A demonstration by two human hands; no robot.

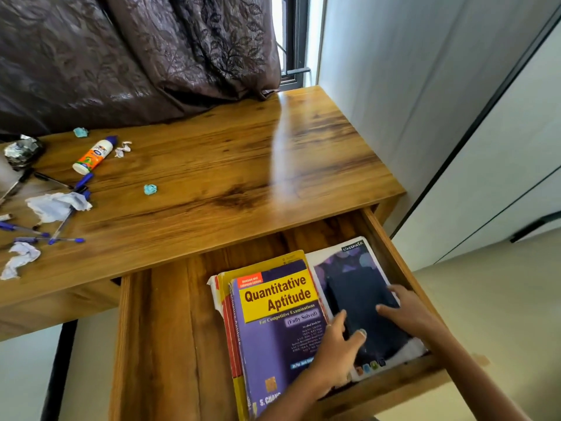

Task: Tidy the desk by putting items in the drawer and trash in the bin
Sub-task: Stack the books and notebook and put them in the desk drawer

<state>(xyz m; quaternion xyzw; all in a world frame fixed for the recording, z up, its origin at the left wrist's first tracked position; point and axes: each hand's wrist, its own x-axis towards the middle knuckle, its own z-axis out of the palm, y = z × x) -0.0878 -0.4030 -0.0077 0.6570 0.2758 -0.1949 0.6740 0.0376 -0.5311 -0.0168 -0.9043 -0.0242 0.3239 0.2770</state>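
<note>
Nearest the camera, the open drawer [145, 344] already holds a yellow and purple "Quantitative Aptitude" book [273, 323] lying on another book, of which only the red and white edge shows, and beside it to the right a Classmate notebook [349, 259]. A dark flat item [361, 302], possibly a slim case or a small book (blur prevents a firmer reading), lies on top of the notebook. The left hand [340, 350] has its fingers curled over the near left edge of this dark item, thumb on its face; the right hand [403, 311] lies on its right side with the fingers fairly straight, pressing it flat. Both hands thus appear to be seating the item in the drawer's right half. The left half of the drawer shows bare wood.

On the table [227, 165] beyond, much is left to do. At the left edge lie several blue pens [65, 240], two crumpled white papers [57, 205] [19, 259], and farther off a small blue paper wad [150, 189]. Farther still are a glue bottle [95, 154] lying on its side, a small white scrap [123, 148], a second blue wad [80, 132] and a crumpled ball of foil [22, 151].

As a judgement, the books are stowed, so the task is perhaps a third done: pens and glue must yet go to the drawer, and papers, wads and foil to a bin, which is not in view. A dark patterned curtain [136, 47] hangs behind the table.
</note>
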